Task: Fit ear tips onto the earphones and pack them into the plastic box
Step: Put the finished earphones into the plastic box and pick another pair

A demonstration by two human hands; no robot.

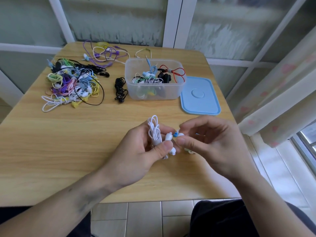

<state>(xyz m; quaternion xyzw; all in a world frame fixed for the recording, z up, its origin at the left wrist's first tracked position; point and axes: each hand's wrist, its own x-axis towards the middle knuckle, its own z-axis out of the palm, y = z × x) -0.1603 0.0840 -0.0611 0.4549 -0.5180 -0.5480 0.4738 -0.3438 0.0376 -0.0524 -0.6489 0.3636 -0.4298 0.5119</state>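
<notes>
Earphones with a white cord sit in my left hand. My fingers curl around the bunched cord, and my thumb presses one white bud against them. A second white bud pokes out just under my thumb. My right hand pinches a small white ear tip between thumb and finger, right at the bud. A little blue bit shows between the tip and the bud. I cannot tell if the tip is on yet.

Both hands are above the table, on the near side of the plastic box. The box is open and has a few earphones inside, blue, red, black and striped. Its blue lid lies flat just to the right of the box. A black pair lies just to the left of the box. Farther left of the box is a big pile of earphones in many colors.
</notes>
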